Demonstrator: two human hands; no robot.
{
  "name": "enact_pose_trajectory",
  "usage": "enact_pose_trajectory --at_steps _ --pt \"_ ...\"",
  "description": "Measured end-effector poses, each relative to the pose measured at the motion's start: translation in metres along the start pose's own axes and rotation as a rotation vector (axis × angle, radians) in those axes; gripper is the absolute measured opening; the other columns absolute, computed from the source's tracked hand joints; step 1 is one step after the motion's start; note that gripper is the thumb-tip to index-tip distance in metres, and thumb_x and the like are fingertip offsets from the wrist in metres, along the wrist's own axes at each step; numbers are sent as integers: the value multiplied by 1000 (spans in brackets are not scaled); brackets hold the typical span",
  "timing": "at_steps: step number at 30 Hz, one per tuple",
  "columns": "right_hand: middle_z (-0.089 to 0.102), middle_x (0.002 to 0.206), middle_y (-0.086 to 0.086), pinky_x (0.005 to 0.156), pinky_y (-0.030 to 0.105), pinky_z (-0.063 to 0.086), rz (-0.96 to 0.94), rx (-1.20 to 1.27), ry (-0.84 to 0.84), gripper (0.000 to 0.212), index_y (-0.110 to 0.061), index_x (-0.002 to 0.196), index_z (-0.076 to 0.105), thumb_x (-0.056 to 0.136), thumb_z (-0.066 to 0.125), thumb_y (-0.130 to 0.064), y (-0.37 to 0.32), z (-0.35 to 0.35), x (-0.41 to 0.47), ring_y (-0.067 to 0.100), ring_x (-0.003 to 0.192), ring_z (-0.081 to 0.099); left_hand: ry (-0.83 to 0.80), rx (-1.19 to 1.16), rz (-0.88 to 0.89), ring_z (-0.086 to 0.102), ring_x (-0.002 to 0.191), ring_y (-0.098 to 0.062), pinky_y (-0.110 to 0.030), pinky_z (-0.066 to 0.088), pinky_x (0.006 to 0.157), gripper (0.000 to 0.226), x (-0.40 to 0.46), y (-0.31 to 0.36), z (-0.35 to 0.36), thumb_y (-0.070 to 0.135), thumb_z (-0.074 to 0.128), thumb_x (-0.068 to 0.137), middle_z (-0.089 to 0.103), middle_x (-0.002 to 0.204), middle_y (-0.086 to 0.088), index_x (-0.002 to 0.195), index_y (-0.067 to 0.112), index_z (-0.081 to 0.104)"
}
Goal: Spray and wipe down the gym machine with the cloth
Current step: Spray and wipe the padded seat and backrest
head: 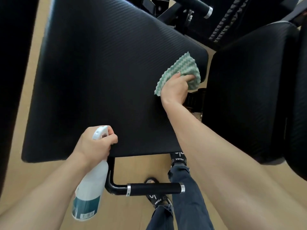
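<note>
Landmark = the big black pad (106, 83).

Nearest you, below the pad's near edge: the handle (154, 188) w/ chrome rings, over the wood floor (132, 166), w/ your legs and sandals just beside it.

Your left hand (94, 145) sits at the pad's near edge, fingers wrapped tight round the neck of the spray bottle (91, 185), one finger curled by the trigger. Nozzle points out over the pad; bottle body hangs down below the edge, close to the handle's post.

Further on, at the pad's far right corner: your right hand (176, 88) presses the cloth (181, 72) flat to the pad, fingers (187, 78) bunched into the green-white fabric, pinching a fold. Part of the cloth hangs past the pad's right edge, over the gap to the 2nd pad (249, 90).

Risks, as I read it:
- Cloth is right at the corner; push further and it could slide off into the gap, so you'd lose contact w/ the surface.
- Most of the pad left of the cloth prob. still needs a pass; easy to skip the far left side.
- A trigger squeeze now could mist your right arm, since it crosses the pad.
- Bottle may knock the post if you drop your left hand.

Can't tell if the pad is wet.
</note>
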State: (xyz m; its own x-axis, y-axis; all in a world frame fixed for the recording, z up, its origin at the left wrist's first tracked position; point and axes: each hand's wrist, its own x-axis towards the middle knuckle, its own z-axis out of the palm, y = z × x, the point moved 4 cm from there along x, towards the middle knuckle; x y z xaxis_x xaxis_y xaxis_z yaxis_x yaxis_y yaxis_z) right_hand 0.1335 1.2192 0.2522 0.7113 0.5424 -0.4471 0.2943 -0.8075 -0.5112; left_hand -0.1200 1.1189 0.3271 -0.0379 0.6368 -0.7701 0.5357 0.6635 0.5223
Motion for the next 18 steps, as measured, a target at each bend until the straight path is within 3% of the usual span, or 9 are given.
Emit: enact_pose_trajectory --at_steps 4,6,8,12,14,18 --pt "63 121 13 77 37 51 -217 -94 27 46 0 144 35 109 26 -27 18 5 -16 30 105 65 0 -14 2 31 46 -17 -26 27 48 21 0 1 1 -6 59 87 35 50 -2 70 -7 48" --pt "60 118 11 78 39 50 -292 -92 4 39 -2 134 42 107 30 -27 38 5 -33 27 102 61 8 -15 5 31 47 -19 -26 28 49 19 -1 2 0 -6 59 87 35 51 -4 72 -9 47" --pt "58 111 10 75 37 50 -384 -102 -34 37 -2 128 45 107 33 -30 60 -2 -52 24 98 59 11 -19 4 31 48 -19 -27 27 49 20 -1 2 0 -6 58 87 34 51 -4 70 -7 47" --pt "60 108 10 79 36 52 -596 -314 -62 51 2 141 40 107 35 -35 85 -17 -69 23 97 56 14 -25 -2 31 44 -15 -26 27 50 27 -2 1 0 -6 59 88 34 48 0 63 3 51" --pt "60 103 7 84 38 49 -671 -466 -42 46 -2 132 48 106 34 -38 96 -28 -69 25 95 56 11 -31 -1 31 44 -13 -26 27 49 27 -3 2 1 -7 59 89 34 48 0 65 3 52" --pt "57 101 7 97 42 45 -603 -531 -41 43 -8 114 52 105 32 -46 119 -39 -62 26 99 53 8 -38 1 30 46 -17 -28 27 51 24 -4 1 0 -6 58 90 34 50 -2 68 3 53"
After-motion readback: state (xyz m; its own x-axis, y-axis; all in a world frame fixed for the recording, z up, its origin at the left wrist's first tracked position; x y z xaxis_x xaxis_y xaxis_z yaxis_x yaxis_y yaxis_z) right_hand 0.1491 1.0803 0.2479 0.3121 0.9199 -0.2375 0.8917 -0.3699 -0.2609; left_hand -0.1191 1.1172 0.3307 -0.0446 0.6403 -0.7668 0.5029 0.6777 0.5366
